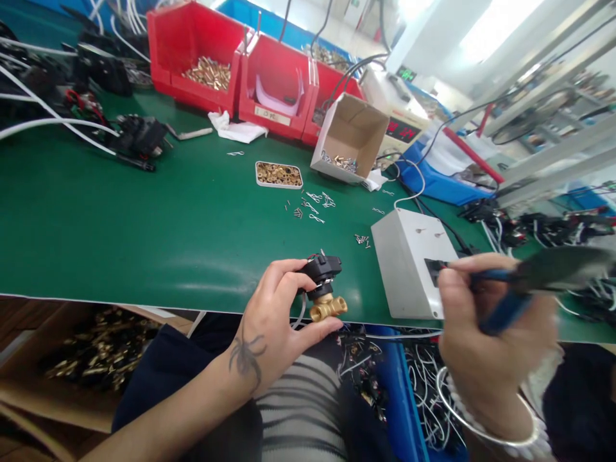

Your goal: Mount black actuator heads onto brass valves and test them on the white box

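Note:
My left hand is closed on a small motorized valve, fingers on its black actuator top and thumb under the brass body. The valve is held near the table's front edge, and a white cable runs by it. My right hand grips blue-handled pliers, blurred by motion, their metal head pointing right. A finger and thumb of this hand are at the black switch on a grey box; whether they press it I cannot tell.
Loose clips and small pins lie on the green table. Behind them stand a tray of brass pieces, red bins, a cardboard box and a device with a red display. Wired black parts lie at left.

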`<control>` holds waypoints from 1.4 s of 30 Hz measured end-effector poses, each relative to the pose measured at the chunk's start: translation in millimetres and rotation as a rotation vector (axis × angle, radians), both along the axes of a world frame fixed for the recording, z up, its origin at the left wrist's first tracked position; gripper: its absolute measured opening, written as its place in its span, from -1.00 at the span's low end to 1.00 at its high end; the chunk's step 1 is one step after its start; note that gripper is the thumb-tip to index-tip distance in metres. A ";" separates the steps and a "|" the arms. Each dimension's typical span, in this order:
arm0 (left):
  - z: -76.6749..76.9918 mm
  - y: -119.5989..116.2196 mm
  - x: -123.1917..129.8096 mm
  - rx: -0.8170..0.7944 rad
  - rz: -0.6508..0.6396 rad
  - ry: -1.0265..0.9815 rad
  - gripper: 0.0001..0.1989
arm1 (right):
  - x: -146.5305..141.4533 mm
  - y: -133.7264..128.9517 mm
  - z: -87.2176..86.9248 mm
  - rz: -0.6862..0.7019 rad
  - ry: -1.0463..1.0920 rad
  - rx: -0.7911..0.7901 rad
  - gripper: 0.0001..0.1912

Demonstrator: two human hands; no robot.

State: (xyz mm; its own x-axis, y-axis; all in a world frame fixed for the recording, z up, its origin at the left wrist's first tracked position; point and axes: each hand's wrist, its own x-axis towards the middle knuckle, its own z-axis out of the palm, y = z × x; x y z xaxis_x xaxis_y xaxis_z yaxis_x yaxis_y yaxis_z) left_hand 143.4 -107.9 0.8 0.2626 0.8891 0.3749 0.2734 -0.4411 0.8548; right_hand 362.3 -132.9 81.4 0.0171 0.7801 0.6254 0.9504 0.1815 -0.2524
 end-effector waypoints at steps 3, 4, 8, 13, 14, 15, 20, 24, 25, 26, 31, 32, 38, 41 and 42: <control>2.0 0.8 -0.3 0.030 0.017 0.018 -0.60 | 0.9 4.0 -2.3 0.298 -0.192 -0.418 -0.80; 2.8 1.0 -0.2 0.034 0.020 0.024 -0.60 | 1.6 4.7 -1.8 0.327 -0.217 -0.474 -0.80; 4.4 1.3 0.8 0.041 0.010 0.037 -0.62 | 2.8 1.4 1.3 -0.051 0.006 0.005 -0.85; 2.6 1.7 0.8 0.038 0.011 0.037 -0.61 | 1.3 1.8 0.9 0.295 -0.239 -0.457 -0.77; 2.5 2.0 0.8 0.036 0.012 0.037 -0.61 | 1.5 2.2 2.0 0.316 -0.247 -0.480 -0.77; 2.5 2.3 0.9 0.036 0.011 0.037 -0.61 | 1.8 2.4 3.4 0.254 -0.203 -0.401 -0.78; 3.6 3.4 1.1 0.064 0.001 0.036 -0.61 | 1.7 2.8 4.8 0.127 -0.150 -0.131 -0.80; 3.0 2.6 1.1 0.047 0.007 0.032 -0.61 | 1.2 3.5 3.9 0.296 -0.230 -0.431 -0.78; 2.7 2.5 1.2 0.040 0.005 0.031 -0.62 | 0.8 2.9 4.0 0.210 -0.150 -0.314 -0.80; 2.5 2.4 1.3 0.037 0.002 0.030 -0.62 | 0.2 2.3 4.0 0.108 -0.068 -0.164 -0.83; 2.3 2.4 0.3 0.034 0.003 0.035 -0.62 | -2.6 3.4 3.2 0.281 -0.225 -0.333 -0.80; 2.3 2.4 -0.1 0.026 0.009 0.039 -0.62 | -2.5 3.9 4.3 0.344 -0.278 -0.427 -0.78; 2.8 3.3 -0.8 0.011 -0.005 0.031 -0.63 | -3.2 1.6 9.4 0.092 -0.163 -0.070 -0.81; 3.9 3.6 -0.3 -0.007 -0.005 0.027 -0.63 | -1.8 2.7 5.7 0.315 -0.342 -0.380 -0.75; 4.2 3.6 -0.1 -0.016 -0.003 0.025 -0.63 | -0.9 2.8 5.1 0.325 -0.352 -0.418 -0.76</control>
State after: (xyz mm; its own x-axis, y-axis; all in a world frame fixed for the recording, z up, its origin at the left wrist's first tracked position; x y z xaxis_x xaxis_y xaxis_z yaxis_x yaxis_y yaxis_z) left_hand 143.2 -104.4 5.1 0.2748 0.8942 0.3535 0.2933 -0.4281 0.8548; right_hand 361.4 -130.1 86.5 -0.4131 0.8903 0.1917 0.9023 0.4287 -0.0466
